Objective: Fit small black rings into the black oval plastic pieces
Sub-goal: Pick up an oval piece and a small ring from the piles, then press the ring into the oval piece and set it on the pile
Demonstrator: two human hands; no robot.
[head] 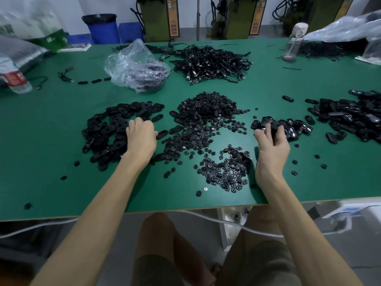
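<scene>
Small black plastic rings [224,172] look light, rigid: pinch rims; right hand [272,145], two o'clock, grips black oval plastic piece [273,125]; left hand [141,137] unclear.

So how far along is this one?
Possibly done: the small glossy pile beside the right hand, though fitted rings are not visible. In hand: the right hand holds a black piece; the left hand rests on the oval pile. Left: plenty, that oval pile and the ring heap are large.
</scene>
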